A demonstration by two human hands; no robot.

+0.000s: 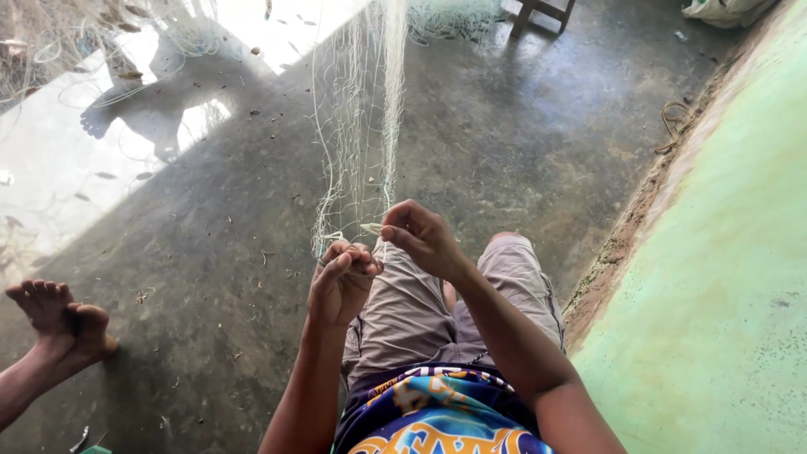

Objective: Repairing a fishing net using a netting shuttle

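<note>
A thin white fishing net (pixel 363 126) hangs down in front of me and trails over the concrete floor. My left hand (pixel 340 282) is closed around strands of the net's lower end, just above my lap. My right hand (pixel 420 237) pinches a small pale object (pixel 371 228) together with the net's threads, a little higher and to the right of the left hand. Both hands are close together, over my knees in grey shorts (pixel 420 311).
Another person's bare feet (pixel 63 315) rest on the floor at the left. A green wall (pixel 723 277) runs along my right side. A wooden stool's legs (pixel 542 13) stand at the far end. More netting with dry leaves (pixel 76 42) lies at the upper left.
</note>
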